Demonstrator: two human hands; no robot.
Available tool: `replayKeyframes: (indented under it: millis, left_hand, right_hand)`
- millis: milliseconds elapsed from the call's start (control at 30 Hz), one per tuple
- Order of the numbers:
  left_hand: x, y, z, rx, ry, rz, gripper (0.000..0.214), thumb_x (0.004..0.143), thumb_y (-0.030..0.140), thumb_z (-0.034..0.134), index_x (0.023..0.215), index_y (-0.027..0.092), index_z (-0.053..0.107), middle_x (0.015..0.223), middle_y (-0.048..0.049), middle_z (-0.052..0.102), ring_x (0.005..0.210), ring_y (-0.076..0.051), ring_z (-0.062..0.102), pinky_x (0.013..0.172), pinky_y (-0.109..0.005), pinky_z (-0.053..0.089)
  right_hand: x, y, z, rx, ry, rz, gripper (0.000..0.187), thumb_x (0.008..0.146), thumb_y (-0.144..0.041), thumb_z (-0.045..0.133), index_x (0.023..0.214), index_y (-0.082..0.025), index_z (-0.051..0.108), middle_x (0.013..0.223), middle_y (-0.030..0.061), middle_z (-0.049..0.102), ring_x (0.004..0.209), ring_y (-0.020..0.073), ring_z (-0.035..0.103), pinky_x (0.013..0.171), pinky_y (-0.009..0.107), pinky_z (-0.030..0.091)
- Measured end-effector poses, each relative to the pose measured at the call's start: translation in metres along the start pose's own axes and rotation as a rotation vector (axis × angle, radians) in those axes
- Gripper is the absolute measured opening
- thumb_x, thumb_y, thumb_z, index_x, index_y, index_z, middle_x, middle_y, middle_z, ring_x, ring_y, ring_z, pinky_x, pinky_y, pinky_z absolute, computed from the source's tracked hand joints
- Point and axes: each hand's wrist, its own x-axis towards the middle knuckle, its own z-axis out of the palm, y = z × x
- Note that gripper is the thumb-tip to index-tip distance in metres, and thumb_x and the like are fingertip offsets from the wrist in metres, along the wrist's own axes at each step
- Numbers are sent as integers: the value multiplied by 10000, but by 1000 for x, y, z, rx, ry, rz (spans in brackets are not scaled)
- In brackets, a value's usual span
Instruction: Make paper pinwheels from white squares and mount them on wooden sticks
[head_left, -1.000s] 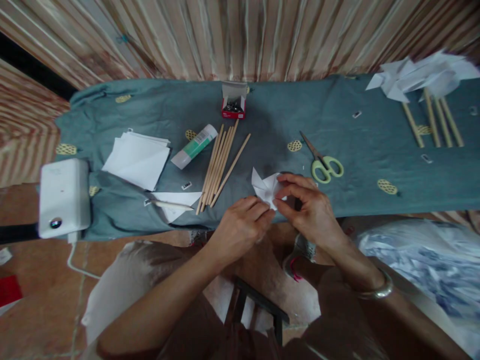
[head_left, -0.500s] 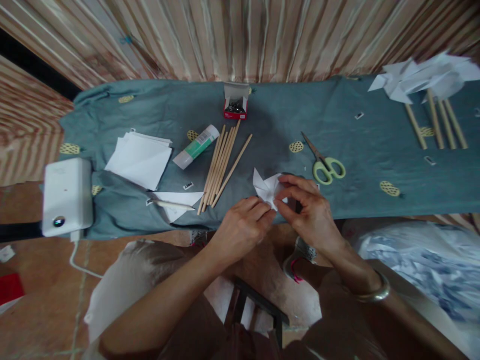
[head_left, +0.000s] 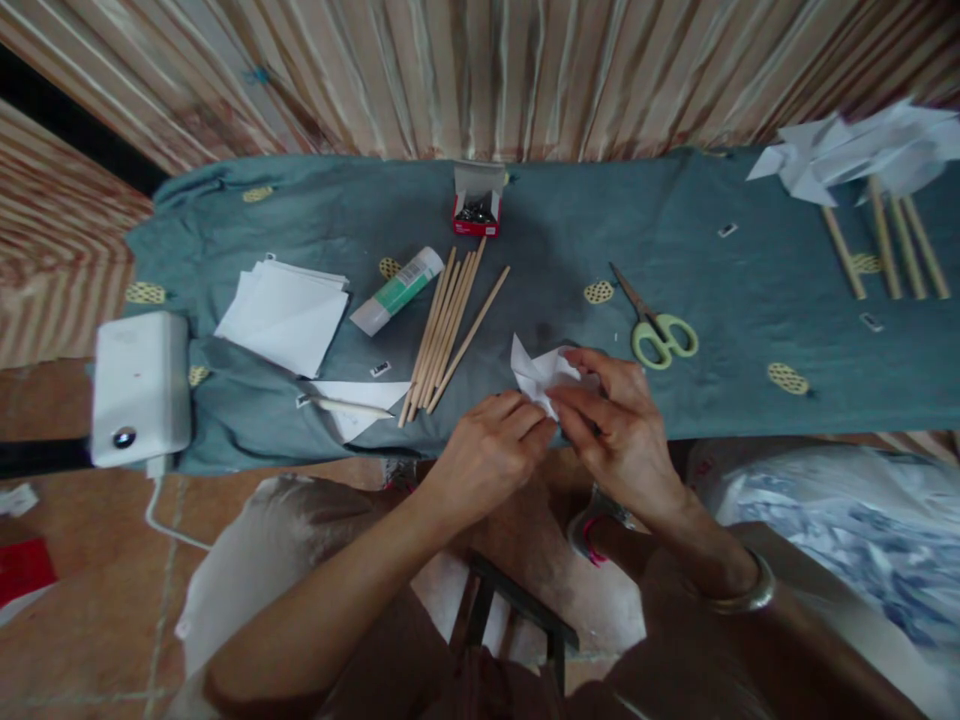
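Between my two hands is a white paper pinwheel [head_left: 536,374], its folded blades sticking up at the near edge of the table. My left hand [head_left: 491,445] is closed on its lower left side, fingers curled together. My right hand [head_left: 619,415] pinches the right side, with thumb and fingers bent over a blade. The fingers hide the lower part of the paper. Left of my hands lie several wooden sticks [head_left: 446,325]. To the right, scissors with light green handles [head_left: 664,341] rest on the cloth.
A green cloth [head_left: 735,300] covers the table. On it are a glue stick [head_left: 399,290], a red box of small metal pieces [head_left: 477,212], white paper sheets [head_left: 289,310], a pencil [head_left: 349,408] on a paper scrap, and a white power bank [head_left: 141,385]. Finished pinwheels [head_left: 862,155] lie far right.
My right fingers have shifted slightly over the pinwheel, the thumb and index closing in toward its middle. My left hand keeps its hold. The whole view has moved slightly.
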Motion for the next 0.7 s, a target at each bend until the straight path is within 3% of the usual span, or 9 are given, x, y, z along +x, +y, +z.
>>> replayKeyframes:
  millis: [300, 700]
  left_hand:
    - [0, 0, -2, -31, 20, -2, 163, 940, 162, 496, 930, 108, 649, 900, -63, 665, 869, -195, 589, 763, -321, 546]
    - [1, -1, 1, -50, 32, -21, 140, 930, 158, 511, 936, 110, 643, 881, -60, 659, 842, -201, 584, 747, -328, 539]
  right_hand:
    - [-9, -6, 3, -184, -65, -59, 243, 929, -198, 489, 1098, -236, 660, 1317, 120, 575, 1189, 319, 509, 945, 505, 431]
    - [-16, -2, 17, -197, 9, -114, 334, 909, -138, 467, 1195, -269, 580, 1341, 100, 575, 1227, 293, 509, 935, 470, 431]
